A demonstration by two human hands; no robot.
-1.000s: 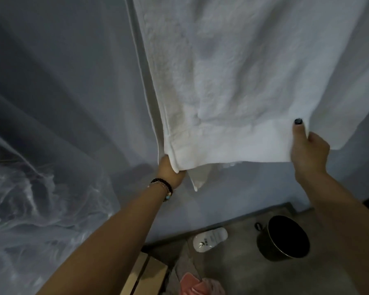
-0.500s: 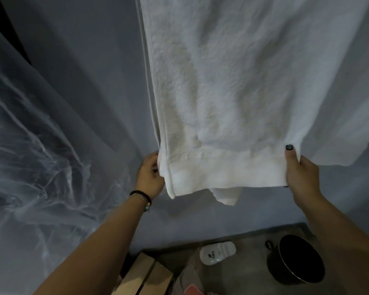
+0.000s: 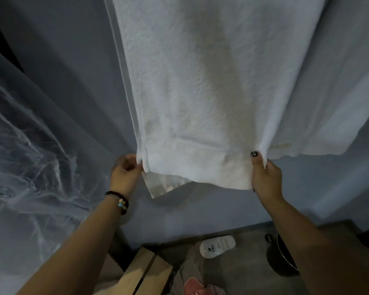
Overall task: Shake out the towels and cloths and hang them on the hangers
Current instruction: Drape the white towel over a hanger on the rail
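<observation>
A large white towel (image 3: 211, 86) hangs down from above, folded over so a back layer shows below its front hem. My right hand (image 3: 264, 175) pinches the hem near its lower right part, thumb on the front. My left hand (image 3: 125, 173) is at the towel's lower left corner, fingers curled and touching the edge. A second white cloth (image 3: 339, 81) hangs beside it on the right. The hanger itself is out of sight above.
A sheer white curtain (image 3: 30, 156) hangs at the left against a pale wall. On the floor below lie a cardboard box (image 3: 147, 271), a white slipper (image 3: 217, 245), a black pot (image 3: 279, 256) and a pink cloth (image 3: 198, 288).
My left hand came out from under the towel's corner to its left edge. My right hand slid left along the hem, and the view tilted up slightly.
</observation>
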